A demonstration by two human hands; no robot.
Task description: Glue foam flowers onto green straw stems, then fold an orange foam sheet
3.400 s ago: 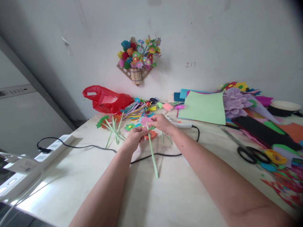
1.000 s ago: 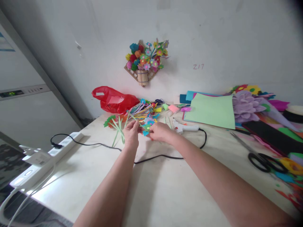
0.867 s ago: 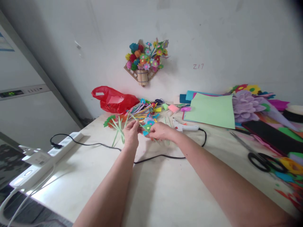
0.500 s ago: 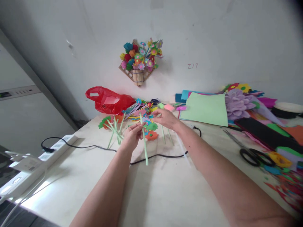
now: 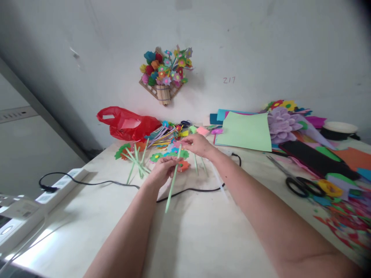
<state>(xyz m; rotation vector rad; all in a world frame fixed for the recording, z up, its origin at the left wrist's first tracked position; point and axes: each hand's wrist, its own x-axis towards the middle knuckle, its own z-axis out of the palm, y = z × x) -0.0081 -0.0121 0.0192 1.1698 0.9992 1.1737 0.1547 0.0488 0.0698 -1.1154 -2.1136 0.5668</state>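
My left hand (image 5: 164, 170) is closed around a thin pale green foam stem (image 5: 173, 184), which slants with its lower end toward me. At the stem's top end is my right hand (image 5: 197, 144), thumb and fingers pinched together; whatever lies between those fingertips is too small to make out. Behind the hands lie green foam flowers (image 5: 156, 156) and an orange foam flower (image 5: 183, 166), partly covered by my fingers. More pale green stems (image 5: 136, 160) lie crossed to the left of my left hand.
A black cable (image 5: 116, 182) crosses the table from a white power strip (image 5: 55, 197). At right lie scissors (image 5: 301, 184), foam scraps (image 5: 344, 222) and a dark phone-like slab (image 5: 315, 159). Green foam sheets (image 5: 246, 131) and a red plastic bag (image 5: 130, 125) are at the back.
The stem has tilted, its lower end swinging left and toward me. My right hand has come to the stem's top end. The whole view has shifted slightly.
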